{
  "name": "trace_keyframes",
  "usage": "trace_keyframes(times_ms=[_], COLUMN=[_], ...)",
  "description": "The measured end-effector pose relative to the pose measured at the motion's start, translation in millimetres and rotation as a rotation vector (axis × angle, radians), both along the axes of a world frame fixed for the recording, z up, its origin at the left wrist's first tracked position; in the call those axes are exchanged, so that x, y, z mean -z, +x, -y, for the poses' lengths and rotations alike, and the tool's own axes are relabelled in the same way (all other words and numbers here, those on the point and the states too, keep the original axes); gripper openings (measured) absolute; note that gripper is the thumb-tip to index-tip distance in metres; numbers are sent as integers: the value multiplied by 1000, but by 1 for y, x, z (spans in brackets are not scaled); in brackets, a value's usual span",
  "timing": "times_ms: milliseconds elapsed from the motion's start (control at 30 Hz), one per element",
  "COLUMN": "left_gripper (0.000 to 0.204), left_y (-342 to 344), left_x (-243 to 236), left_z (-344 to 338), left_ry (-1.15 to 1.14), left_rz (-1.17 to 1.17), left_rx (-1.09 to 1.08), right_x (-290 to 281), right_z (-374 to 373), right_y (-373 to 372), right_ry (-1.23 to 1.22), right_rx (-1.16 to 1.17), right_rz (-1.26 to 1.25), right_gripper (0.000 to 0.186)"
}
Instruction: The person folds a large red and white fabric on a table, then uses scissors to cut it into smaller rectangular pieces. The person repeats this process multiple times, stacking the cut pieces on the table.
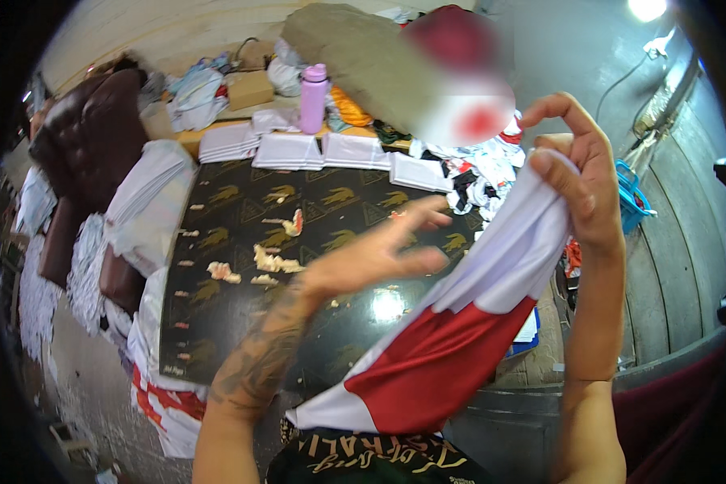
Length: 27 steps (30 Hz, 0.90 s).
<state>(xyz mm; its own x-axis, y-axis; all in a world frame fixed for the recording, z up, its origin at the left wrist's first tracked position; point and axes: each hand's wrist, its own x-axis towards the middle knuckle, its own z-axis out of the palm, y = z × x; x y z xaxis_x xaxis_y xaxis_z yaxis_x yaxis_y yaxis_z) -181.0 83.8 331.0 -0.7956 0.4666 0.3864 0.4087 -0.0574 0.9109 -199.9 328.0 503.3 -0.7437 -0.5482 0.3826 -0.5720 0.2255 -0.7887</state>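
My right hand [577, 173], raised on the right, grips the upper end of a white and red cloth [452, 355] between thumb and fingers. The cloth hangs slantwise from there towards the dark shirt at the lower edge, its white part gathered in folds and its red part stretched smoother. Over the black table, my left hand [387, 250] is held with its fingers apart and nothing in it. It is near the cloth, with a gap between them.
White cloths [290, 152] lie folded along the table's [194, 315] far edge, before a purple bottle [313, 103]. Pale scraps [276, 260] litter the tabletop. Loose fabrics [488, 173] are heaped at its far right corner. A brown chair [93, 133] stands left; a blue basket [633, 202], right.
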Motion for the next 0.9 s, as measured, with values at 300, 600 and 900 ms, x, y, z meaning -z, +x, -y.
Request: trace_keyframes(times_ms=[300, 600, 900], left_gripper=[36, 31, 79], left_y=[92, 195, 122], left_x=[9, -61, 256], left_z=[120, 237, 318], left_ry=[-259, -613, -1429], left_rz=[50, 428, 63], left_rx=[-434, -436, -1459], right_x=[106, 65, 354], right_z=[13, -43, 100], right_y=[21, -11, -62], right_ry=[893, 607, 535], right_rx=[-108, -170, 146], right_rz=[-149, -145, -449], right_gripper=[32, 46, 84])
